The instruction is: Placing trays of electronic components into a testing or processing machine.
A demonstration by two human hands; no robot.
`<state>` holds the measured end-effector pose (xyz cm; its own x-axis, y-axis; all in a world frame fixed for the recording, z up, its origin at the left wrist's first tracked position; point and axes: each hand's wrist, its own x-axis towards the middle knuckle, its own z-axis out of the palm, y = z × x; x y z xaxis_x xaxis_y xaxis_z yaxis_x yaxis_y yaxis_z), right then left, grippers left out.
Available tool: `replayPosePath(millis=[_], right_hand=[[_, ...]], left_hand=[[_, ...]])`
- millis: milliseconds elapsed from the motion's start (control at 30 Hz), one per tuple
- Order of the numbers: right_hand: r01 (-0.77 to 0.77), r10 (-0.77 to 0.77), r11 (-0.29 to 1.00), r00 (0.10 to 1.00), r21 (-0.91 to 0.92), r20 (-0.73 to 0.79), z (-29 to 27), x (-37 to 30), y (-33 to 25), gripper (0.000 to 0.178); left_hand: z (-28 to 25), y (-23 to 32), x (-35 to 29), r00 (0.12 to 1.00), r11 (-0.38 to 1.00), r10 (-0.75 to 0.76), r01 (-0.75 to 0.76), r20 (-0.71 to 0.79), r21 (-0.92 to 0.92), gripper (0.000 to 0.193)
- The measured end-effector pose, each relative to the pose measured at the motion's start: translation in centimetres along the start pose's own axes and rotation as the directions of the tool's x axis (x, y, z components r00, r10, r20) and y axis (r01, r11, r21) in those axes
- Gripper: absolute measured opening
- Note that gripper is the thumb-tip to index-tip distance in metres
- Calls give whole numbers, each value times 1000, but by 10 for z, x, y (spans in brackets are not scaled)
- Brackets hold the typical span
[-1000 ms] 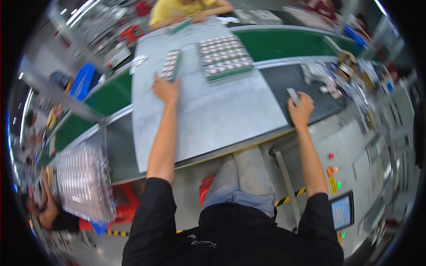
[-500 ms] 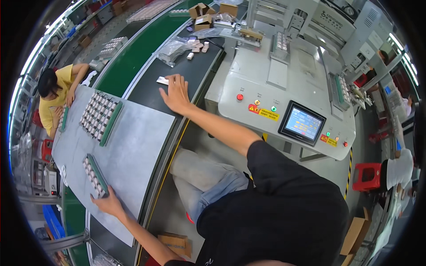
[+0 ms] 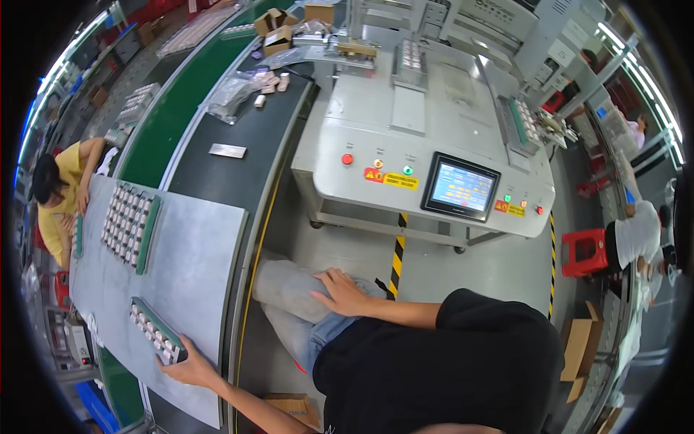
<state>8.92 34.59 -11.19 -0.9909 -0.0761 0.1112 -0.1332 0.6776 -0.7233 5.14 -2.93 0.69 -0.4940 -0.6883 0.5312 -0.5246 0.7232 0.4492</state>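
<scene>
My left hand grips the near end of a narrow green holder filled with small white pieces, on a grey sheet. Its thumb and fingers sit around the two sides of that end. My right hand lies on my thigh, fingers stretched out, with nothing in it. Farther up the sheet stands a block of several such holders side by side. On the dark belt beyond the sheet lies a flat metallic bar, apart from both hands.
A grey machine table with buttons and a lit screen stands to the right. Clear bags, small boxes and cartons sit at the belt's far end. A co-worker in yellow sits across at the left, hands by another holder.
My right hand has left the metallic bar on the belt and come down to my thigh. My left hand stays on the holder. The whole view has shifted.
</scene>
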Motion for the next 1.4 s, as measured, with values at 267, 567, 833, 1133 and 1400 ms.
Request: replayPosePath(millis=[267, 567, 833, 1133, 1400], right_hand=[[-72, 44, 988, 979, 139, 197, -60, -10, 15, 39], [-255, 353, 928, 839, 273, -414, -214, -31, 40, 12], [-477, 137, 876, 386, -70, -912, -352, -34, 85, 17], [-963, 242, 230, 200, -144, -949, -510, -9, 186, 88], [-987, 352, 27, 156, -156, -923, -508, 12, 214, 97]], left_hand=[[31, -15, 21, 1000, 1000, 1, -1, 16, 11, 100], [23, -14, 19, 998, 999, 49, -50, 35, 15, 94], [21, -14, 16, 997, 999, 24, -21, 74, -41, 91], [27, -17, 19, 999, 998, 16, -13, 43, -61, 94], [14, -5, 12, 998, 995, -34, 39, 59, -92, 92]])
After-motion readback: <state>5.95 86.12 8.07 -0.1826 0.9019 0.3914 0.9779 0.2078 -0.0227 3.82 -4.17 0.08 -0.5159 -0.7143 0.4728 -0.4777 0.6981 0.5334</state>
